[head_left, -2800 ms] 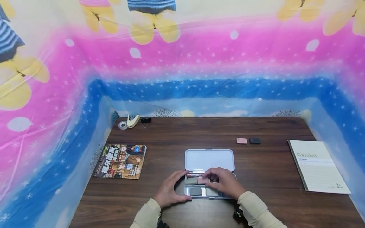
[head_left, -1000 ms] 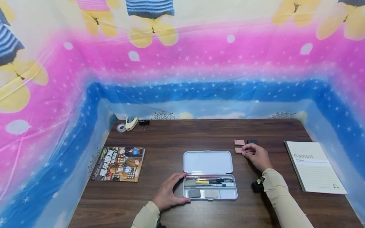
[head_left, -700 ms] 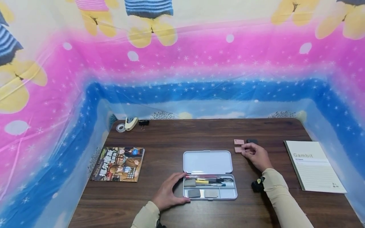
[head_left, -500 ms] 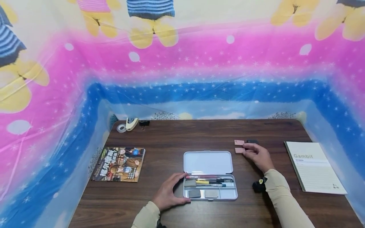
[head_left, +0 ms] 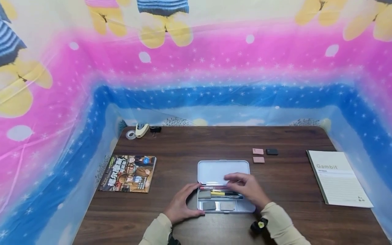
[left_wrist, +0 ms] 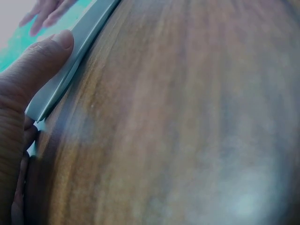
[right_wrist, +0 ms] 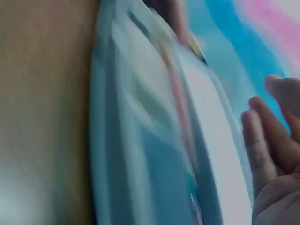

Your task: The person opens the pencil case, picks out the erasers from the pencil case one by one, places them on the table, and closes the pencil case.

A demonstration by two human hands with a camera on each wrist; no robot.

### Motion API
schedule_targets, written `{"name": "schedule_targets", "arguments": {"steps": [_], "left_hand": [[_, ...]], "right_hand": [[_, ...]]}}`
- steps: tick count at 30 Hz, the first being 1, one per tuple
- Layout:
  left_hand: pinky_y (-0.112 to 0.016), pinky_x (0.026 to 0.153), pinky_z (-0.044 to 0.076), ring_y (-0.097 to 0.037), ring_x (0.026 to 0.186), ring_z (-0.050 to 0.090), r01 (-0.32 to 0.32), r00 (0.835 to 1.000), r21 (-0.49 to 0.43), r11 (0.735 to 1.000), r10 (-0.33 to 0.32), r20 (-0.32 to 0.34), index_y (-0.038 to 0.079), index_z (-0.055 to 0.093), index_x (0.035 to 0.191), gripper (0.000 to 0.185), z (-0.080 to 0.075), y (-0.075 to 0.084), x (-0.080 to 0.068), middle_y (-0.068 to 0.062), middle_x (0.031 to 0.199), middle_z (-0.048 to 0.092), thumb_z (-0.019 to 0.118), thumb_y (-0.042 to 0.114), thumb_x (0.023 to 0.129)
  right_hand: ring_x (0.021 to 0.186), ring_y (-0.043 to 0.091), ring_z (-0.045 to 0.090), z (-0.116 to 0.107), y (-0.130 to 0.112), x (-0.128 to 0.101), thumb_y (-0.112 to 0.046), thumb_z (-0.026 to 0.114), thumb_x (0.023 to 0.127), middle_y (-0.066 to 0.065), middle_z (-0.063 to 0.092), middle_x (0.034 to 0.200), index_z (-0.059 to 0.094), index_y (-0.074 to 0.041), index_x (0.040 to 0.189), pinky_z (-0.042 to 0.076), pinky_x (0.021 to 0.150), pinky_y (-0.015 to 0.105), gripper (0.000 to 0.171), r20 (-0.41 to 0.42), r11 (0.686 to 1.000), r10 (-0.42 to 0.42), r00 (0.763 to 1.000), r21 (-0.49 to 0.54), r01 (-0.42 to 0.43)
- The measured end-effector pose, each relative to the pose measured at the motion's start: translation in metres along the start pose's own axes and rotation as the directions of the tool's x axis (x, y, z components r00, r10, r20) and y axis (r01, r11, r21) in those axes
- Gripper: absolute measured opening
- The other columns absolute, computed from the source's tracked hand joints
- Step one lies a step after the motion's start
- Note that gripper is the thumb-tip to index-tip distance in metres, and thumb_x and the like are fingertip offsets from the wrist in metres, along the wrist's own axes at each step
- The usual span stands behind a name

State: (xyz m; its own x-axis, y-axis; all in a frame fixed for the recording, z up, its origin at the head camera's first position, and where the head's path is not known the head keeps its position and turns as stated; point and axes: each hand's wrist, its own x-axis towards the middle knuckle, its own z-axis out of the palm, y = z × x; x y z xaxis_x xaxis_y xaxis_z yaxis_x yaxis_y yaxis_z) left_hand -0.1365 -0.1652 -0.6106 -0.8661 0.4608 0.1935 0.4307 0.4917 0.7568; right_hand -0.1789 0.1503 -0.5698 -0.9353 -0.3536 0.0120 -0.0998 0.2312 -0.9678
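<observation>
A white pencil case (head_left: 223,170) lies with its lid back, and my left hand (head_left: 183,206) holds its left end between thumb and fingers. In the left wrist view the thumb (left_wrist: 44,58) presses along the case's edge. Over the right part of the case hovers my right hand (head_left: 249,190), its fingers loose with nothing visible in them; the right wrist view is blurred. Inside the case are several pens (head_left: 215,188), a grey eraser (head_left: 204,194) in the upper compartment, and a darker grey eraser (head_left: 209,205) and a pale one (head_left: 227,206) in the lower.
Two pink erasers (head_left: 258,160) and a black eraser (head_left: 272,151) lie behind the case to the right. A notebook (head_left: 340,178) is at far right, a comic-style book (head_left: 128,174) at left. Tape (head_left: 131,135), a cream stapler-like tool (head_left: 142,130) and a binder clip (head_left: 155,129) sit at back left.
The right hand has put a pink eraser from the case on the table before the other pink one, let go, and moved back over the case. The left hand stays put.
</observation>
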Motion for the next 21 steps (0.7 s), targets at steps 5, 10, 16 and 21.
{"name": "schedule_targets", "arguments": {"steps": [5,10,16,21], "left_hand": [[-0.045,0.11,0.049,-0.02,0.131,0.058,-0.001,1.0,0.0,1.0,0.001,0.004,0.017,0.052,0.156,0.098,-0.002,-0.001,0.0,-0.002,0.146,0.058,0.1,0.037,0.073],[-0.045,0.11,0.049,-0.019,0.131,0.057,0.02,1.0,-0.018,1.0,-0.02,0.013,0.018,0.052,0.155,0.097,-0.001,0.001,0.0,0.0,0.146,0.057,0.099,0.038,0.073],[-0.045,0.109,0.049,-0.019,0.129,0.058,0.025,1.0,-0.02,0.999,-0.025,0.011,0.017,0.051,0.155,0.097,-0.002,0.002,0.0,-0.001,0.146,0.058,0.099,0.037,0.073],[-0.045,0.109,0.05,-0.019,0.129,0.058,0.022,1.0,-0.01,1.0,-0.022,0.006,0.017,0.052,0.155,0.096,-0.001,0.001,0.0,-0.001,0.146,0.058,0.099,0.038,0.073]], "right_hand": [[0.091,0.012,0.075,0.046,-0.001,0.005,-0.012,0.082,0.093,0.009,0.079,0.109,0.079,-0.005,0.117,0.061,0.081,0.024,0.026,0.135,0.993,-0.031,0.99,-0.109,0.046],[0.081,0.007,0.072,0.063,0.001,0.009,-0.01,0.086,0.088,0.002,0.078,0.1,0.08,-0.007,0.113,0.06,0.074,0.023,0.026,0.134,0.977,-0.035,0.99,-0.203,0.062],[0.077,0.004,0.067,0.069,-0.002,0.012,-0.003,0.088,0.083,-0.002,0.076,0.093,0.079,-0.008,0.11,0.059,0.071,0.024,0.028,0.111,0.974,-0.051,0.992,-0.215,0.074],[0.078,0.005,0.069,0.071,-0.003,0.011,0.002,0.086,0.083,0.0,0.076,0.093,0.079,-0.008,0.11,0.06,0.071,0.024,0.03,0.108,0.98,-0.035,0.994,-0.192,0.055]]}}
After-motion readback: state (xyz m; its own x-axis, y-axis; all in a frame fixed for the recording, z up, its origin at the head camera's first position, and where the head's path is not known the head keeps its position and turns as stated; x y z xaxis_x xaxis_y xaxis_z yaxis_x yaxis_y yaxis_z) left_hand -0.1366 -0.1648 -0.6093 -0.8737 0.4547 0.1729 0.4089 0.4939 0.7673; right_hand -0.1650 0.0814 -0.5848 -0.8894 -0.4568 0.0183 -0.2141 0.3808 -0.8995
